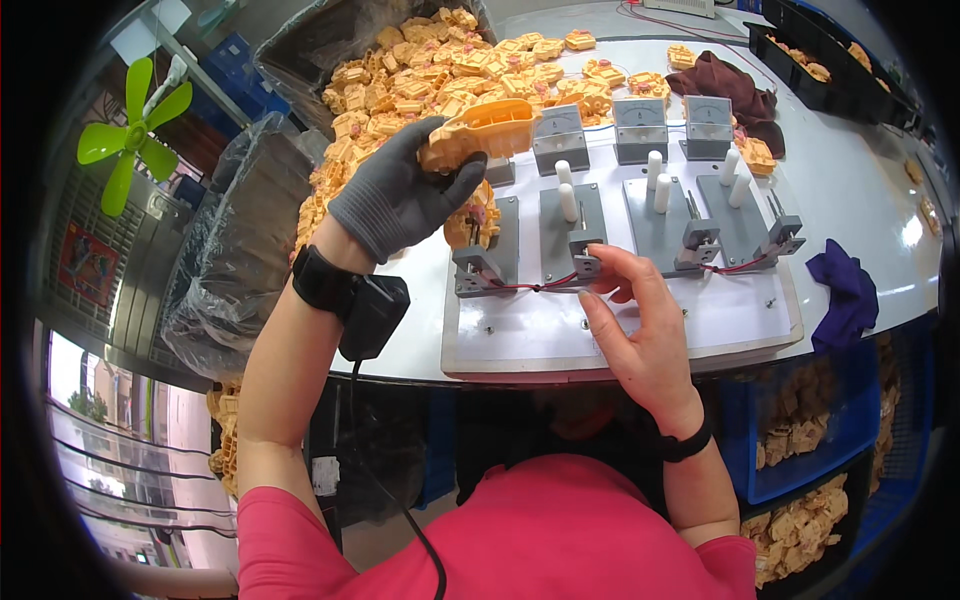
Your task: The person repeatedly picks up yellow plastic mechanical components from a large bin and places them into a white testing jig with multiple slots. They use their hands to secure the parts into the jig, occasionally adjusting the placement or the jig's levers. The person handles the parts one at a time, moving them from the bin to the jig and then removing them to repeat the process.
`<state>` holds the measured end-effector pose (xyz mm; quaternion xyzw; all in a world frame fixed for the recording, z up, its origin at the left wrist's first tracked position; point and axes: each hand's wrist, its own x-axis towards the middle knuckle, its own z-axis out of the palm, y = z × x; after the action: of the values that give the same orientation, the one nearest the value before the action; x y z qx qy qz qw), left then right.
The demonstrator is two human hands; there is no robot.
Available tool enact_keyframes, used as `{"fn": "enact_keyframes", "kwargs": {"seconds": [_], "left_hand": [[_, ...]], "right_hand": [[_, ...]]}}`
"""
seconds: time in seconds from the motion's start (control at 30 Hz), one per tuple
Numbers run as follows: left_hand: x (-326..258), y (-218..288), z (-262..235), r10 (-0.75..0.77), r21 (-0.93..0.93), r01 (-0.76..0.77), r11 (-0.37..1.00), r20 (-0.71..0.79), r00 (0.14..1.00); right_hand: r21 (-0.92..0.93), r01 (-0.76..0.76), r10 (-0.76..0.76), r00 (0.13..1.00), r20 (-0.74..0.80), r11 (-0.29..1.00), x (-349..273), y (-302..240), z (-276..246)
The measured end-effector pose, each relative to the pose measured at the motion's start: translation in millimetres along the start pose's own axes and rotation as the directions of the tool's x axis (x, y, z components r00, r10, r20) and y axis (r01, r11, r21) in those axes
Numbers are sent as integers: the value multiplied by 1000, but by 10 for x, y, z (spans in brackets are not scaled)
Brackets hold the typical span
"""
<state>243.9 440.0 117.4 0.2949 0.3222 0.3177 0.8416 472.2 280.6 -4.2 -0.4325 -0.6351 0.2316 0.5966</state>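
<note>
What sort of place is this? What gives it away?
Looks like a factory assembly or testing station, though the exact process isn't clear. Clues: a large heap of similar yellow plastic parts, a row of dial meters, and wired gray fixtures with white pegs.

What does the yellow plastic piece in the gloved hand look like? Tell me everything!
The yellow-orange molded part looks like hard plastic. It is long, with rounded edges and a hollow, open side with thin ribs inside. The grey-gloved left hand holds it up, partly covering its left end. It tilts slightly, right end higher, near a heap of similar parts.
</note>
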Motion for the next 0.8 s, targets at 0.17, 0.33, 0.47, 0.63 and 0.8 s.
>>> {"fn": "enact_keyframes", "kwargs": {"seconds": [0.17,0.33,0.47,0.63,0.8], "left_hand": [[127,-42,-64,434,718,-408,564,162,886],[293,-34,297,532,932,-361,-27,319,784],[335,-135,475,438,971,-211,-108,237,867],[242,-317,624,364,902,-188,-390,338,868],[105,-385,660,368,902,-234,-364,370,853]], "right_hand": [[29,-6,6,1000,9,1000,28,-30,-1],[195,-98,79,992,102,976,54,-3,-61],[198,-29,9,995,99,980,44,5,-30],[195,-48,31,995,92,980,40,-5,-74],[183,-25,10,996,84,983,46,15,-83]]}}
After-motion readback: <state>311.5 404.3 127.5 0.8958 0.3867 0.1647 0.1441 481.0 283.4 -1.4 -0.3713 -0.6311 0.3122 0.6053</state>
